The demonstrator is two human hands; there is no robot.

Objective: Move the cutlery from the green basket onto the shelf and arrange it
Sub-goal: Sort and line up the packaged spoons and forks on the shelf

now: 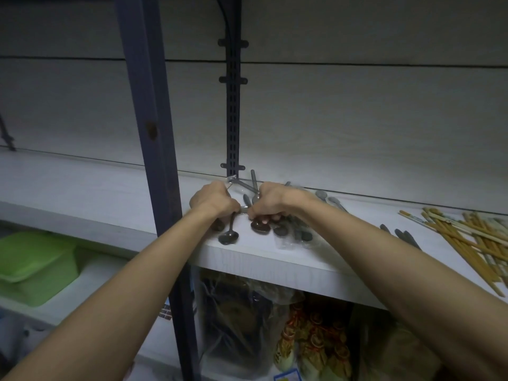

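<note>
Both hands work over a heap of dark metal spoons (283,229) on the white shelf (96,193). My left hand (213,200) grips spoon handles, and one spoon (228,237) hangs below it with its bowl near the shelf's front edge. My right hand (270,200) grips more spoons, with bowls showing under its fingers. Some spoons lie in clear plastic wrap (299,243). The green basket (35,266) sits on a lower shelf at the far left; its inside is mostly hidden.
A dark blue upright post (154,133) stands just left of my left hand. Wooden chopsticks (472,237) lie spread on the shelf at the right, with grey cutlery handles (404,237) beside them. Bagged goods (275,325) fill the space below.
</note>
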